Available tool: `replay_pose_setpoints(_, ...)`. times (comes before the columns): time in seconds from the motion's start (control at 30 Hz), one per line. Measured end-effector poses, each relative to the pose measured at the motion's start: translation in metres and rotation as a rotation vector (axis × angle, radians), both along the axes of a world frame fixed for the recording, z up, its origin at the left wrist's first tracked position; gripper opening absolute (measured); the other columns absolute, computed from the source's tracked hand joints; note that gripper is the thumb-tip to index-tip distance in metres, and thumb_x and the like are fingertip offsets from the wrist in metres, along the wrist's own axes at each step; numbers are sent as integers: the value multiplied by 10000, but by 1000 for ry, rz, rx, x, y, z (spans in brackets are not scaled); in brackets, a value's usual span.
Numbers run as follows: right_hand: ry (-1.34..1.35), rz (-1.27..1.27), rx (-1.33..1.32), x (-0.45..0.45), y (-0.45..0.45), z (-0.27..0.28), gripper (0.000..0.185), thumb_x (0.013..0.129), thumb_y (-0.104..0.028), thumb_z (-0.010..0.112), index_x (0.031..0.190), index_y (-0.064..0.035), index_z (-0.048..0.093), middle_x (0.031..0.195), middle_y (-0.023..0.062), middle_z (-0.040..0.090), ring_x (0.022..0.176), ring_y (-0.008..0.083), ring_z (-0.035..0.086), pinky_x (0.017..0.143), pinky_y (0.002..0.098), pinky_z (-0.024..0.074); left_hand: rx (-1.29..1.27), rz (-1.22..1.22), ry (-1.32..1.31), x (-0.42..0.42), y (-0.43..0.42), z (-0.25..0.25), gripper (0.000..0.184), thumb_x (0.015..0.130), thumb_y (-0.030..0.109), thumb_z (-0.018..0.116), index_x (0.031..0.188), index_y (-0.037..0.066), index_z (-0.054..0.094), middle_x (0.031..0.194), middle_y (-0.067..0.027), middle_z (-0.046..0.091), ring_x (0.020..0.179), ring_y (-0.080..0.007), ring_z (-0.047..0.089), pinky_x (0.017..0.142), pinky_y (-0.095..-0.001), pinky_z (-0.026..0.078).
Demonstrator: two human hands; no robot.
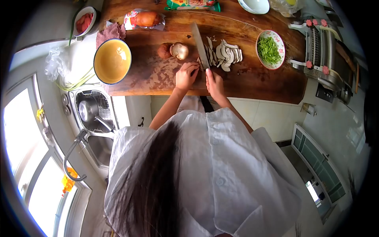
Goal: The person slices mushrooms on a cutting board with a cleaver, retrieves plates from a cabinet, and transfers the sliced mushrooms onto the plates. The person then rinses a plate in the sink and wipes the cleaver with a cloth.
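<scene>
A knife (200,46) stands upright over the wooden board, its handle closed in my right hand (215,83). Just left of the blade, my left hand (186,76) has its fingers bent around a piece of mushroom (199,62), mostly hidden by the fingers and blade. Sliced mushrooms (228,54) lie in a loose pile on the right side of the knife. Two whole mushrooms (172,51), one cap down and one cap up, rest side by side beyond my left hand.
The wooden board (268,86) also holds a yellow bowl (112,61), a cloth (111,34), a wrapped sausage (145,19), a green packet (192,4) and a bowl of chopped greens (270,50). A metal roller machine (321,49) stands right, a sink (98,148) lower left.
</scene>
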State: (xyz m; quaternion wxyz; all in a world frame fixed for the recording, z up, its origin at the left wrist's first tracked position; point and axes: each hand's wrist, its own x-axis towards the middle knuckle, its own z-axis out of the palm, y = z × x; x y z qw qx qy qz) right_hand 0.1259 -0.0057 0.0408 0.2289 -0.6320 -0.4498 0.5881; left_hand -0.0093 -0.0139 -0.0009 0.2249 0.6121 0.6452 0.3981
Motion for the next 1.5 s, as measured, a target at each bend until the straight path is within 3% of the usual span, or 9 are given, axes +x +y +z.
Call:
replay_pose_setpoints(0.07, 61, -31, 3, 1, 3, 11, 409, 910, -395, 404, 639, -89, 433, 470, -32, 377, 358, 48, 340, 333, 206, 272, 2, 16, -22, 1, 1, -5, 76, 704, 61, 637, 778, 44, 634, 847, -38, 629, 770, -219, 591, 664, -298, 482)
replay_pose_setpoints(0.2, 215, -137, -138, 8, -7, 41, 407, 902, -379, 434, 618, -88, 420, 504, -35, 370, 403, 44, 352, 376, 212, 284, -6, 46, -71, 1, -1, -9, 77, 695, 59, 648, 761, 24, 631, 852, -56, 631, 783, -231, 594, 692, -303, 477)
replay_pose_setpoints(0.6, 31, -7, -169, 15, -21, 39, 444, 897, -389, 440, 588, -71, 427, 470, -18, 372, 403, 76, 390, 388, 237, 306, -57, 52, -80, 1, -2, -1, 71, 706, 61, 639, 758, 14, 628, 852, -54, 623, 797, -226, 586, 693, -292, 470)
replay_pose_setpoints(0.9, -101, 128, -274, 30, -28, 22, 454, 882, -415, 450, 701, -4, 520, 512, 54, 428, 421, 130, 416, 437, 309, 351, -33, 38, -67, 0, 0, -6, 59, 703, 57, 638, 742, 16, 621, 855, -46, 628, 793, -219, 585, 689, -288, 471)
replay_pose_setpoints(0.97, -138, 137, 40, 28, -39, -2, 453, 878, -412, 456, 735, 10, 536, 524, 86, 447, 447, 142, 441, 458, 318, 366, -33, 31, -69, 1, 0, -7, 57, 703, 57, 638, 739, 17, 620, 853, -44, 629, 793, -218, 585, 690, -289, 471)
replay_pose_setpoints(1.07, -167, 60, 144, 5, -21, -12, 448, 877, -407, 457, 742, 12, 534, 515, 99, 454, 469, 156, 468, 470, 317, 370, -30, 35, -51, 2, -2, -6, 57, 702, 61, 639, 740, 22, 621, 871, -38, 625, 796, -218, 584, 691, -294, 472)
replay_pose_setpoints(1.1, -58, 59, 156, -6, -7, 3, 440, 903, -393, 425, 610, -65, 436, 453, -28, 375, 355, 76, 359, 346, 247, 279, -47, 39, -58, 2, -3, -4, 58, 701, 60, 639, 741, 23, 622, 884, -37, 620, 808, -218, 582, 694, -297, 472)
replay_pose_setpoints(1.33, 189, -70, -124, 8, 2, 38, 405, 902, -379, 439, 615, -96, 416, 515, -54, 359, 404, 38, 343, 367, 193, 264, 16, 118, -11, 5, -4, -4, 35, 703, 62, 635, 724, 38, 621, 785, -38, 579, 770, -233, 544, 670, -315, 454)
replay_pose_setpoints(1.5, 149, 20, -110, 14, -15, 49, 426, 908, -403, 404, 618, -90, 410, 497, -34, 358, 380, 46, 334, 344, 204, 258, 17, 171, -39, 8, -1, -6, 47, 688, 66, 652, 714, 35, 627, 763, -46, 568, 746, -235, 539, 661, -317, 449)
